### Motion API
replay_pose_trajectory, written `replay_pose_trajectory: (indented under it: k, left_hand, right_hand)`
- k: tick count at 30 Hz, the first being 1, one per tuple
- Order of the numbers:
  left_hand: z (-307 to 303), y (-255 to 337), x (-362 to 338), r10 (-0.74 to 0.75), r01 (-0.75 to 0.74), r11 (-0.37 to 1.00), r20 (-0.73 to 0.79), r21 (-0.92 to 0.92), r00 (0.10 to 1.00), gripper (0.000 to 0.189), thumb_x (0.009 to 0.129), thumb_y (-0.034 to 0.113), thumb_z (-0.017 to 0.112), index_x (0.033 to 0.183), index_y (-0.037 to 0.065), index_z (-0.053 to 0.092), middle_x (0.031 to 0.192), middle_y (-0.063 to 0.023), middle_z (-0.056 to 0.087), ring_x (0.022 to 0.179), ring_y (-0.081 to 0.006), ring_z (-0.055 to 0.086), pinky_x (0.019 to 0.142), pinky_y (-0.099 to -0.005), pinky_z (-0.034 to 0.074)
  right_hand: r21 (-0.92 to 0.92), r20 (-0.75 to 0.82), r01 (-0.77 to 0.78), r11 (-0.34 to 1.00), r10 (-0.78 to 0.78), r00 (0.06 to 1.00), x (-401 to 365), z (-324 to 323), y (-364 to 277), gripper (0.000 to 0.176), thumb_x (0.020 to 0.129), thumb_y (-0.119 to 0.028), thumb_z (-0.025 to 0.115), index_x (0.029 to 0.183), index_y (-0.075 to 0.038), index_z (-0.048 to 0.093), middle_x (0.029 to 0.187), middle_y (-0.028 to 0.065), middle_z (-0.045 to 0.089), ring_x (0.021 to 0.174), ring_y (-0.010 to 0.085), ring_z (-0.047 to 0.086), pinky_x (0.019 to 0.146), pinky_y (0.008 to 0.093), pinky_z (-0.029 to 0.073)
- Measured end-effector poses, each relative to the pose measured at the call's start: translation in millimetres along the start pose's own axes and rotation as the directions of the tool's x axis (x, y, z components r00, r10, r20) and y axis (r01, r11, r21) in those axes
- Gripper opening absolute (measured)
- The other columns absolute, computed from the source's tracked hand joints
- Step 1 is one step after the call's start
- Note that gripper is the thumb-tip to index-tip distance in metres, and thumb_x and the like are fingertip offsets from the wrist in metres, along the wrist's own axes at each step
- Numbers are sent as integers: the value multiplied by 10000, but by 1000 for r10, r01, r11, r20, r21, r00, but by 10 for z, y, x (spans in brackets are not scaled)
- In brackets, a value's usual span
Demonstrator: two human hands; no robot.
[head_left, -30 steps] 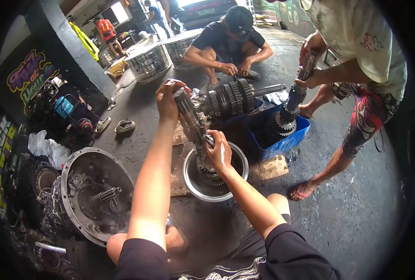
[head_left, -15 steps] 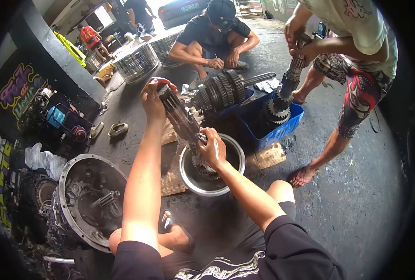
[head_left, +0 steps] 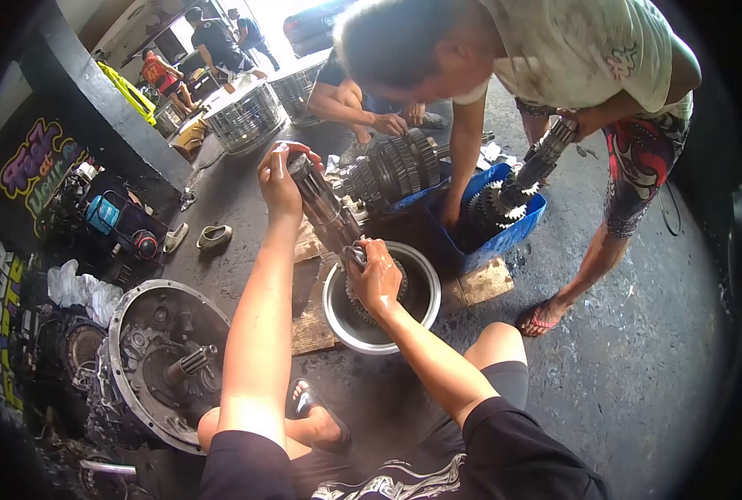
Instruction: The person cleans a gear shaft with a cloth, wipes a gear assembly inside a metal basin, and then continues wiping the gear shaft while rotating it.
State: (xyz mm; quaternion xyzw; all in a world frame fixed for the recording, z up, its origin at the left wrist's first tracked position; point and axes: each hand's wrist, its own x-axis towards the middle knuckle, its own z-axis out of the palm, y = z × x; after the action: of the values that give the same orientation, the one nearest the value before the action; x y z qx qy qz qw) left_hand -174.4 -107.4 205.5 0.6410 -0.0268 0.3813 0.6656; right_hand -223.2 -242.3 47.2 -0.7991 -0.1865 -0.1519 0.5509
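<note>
Your left hand (head_left: 281,182) is partly curled around the upper end of a thick, ridged metal shaft (head_left: 325,204), fingers bent over its top. Your right hand (head_left: 377,277) is closed around the same shaft lower down; something small and grey shows under its fingers, too unclear to name. The shaft leans, its top tilted toward your left, and its lower, toothed end sits inside a round metal basin (head_left: 434,293) on the floor in front of you. Wooden boards (head_left: 313,327) lie just beside the basin. Beyond it, a large gear cluster (head_left: 398,167) rests on its side. To the right, a blue bin (head_left: 489,252) holds the geared end of a second shaft (head_left: 544,157); a co-worker (head_left: 584,50) bends over it, one hand on that shaft and the other reaching down into the bin. Near your left knee stands an open, round metal housing (head_left: 129,375).
</note>
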Motion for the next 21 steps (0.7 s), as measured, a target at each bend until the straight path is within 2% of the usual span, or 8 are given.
replay_pose_trajectory:
  k: [5,9,11,14,19,21]
  left_hand:
    - [-27,17,-20,-17,17,1000,-19,2,1000,324,986,215,430,875,-8,636,741,-142,674,632,-209,661,629,-324,568]
    - [-26,1,14,-5,5,1000,-1,3,1000,323,981,225,435,877,-4,637,732,-137,675,644,-208,664,638,-308,545]
    - [-21,-9,6,-7,7,1000,-3,17,1000,326,980,230,441,871,-7,636,727,-139,673,648,-210,659,648,-305,536]
    - [-15,-5,-2,8,-9,1000,12,8,1000,336,988,228,436,865,-13,636,722,-141,671,651,-213,652,652,-315,528]
    - [11,2,2,14,-14,1000,4,21,1000,339,996,212,423,862,-17,634,728,-143,668,655,-213,648,648,-326,524]
    - [-6,-3,-3,21,-22,999,11,44,1000,338,998,206,419,863,-18,633,730,-143,667,656,-214,650,651,-325,525]
  right_hand:
    - [-4,-13,58,998,-58,998,167,-49,-240,379,779,-123,762,1121,-104,599,1074,110,617,993,331,642,802,431,534]
    - [-13,-92,164,986,-164,982,149,31,-139,369,783,-121,753,1114,-109,590,1067,107,607,980,330,640,775,434,536]
    - [-21,-40,59,998,-59,997,17,60,-25,348,783,-116,749,1093,-95,592,1045,106,612,959,336,644,745,438,539]
    - [-26,-41,105,994,-106,994,5,55,63,335,784,-107,744,1080,-76,589,1015,111,621,930,346,650,734,439,542]
    - [-8,-77,169,986,-169,983,239,-48,-206,370,777,-109,755,1104,-66,587,1046,124,620,949,352,650,741,432,540]
    - [17,-54,134,991,-133,990,189,-10,-147,388,773,-114,760,1118,-73,586,1063,130,616,983,351,641,767,435,535]
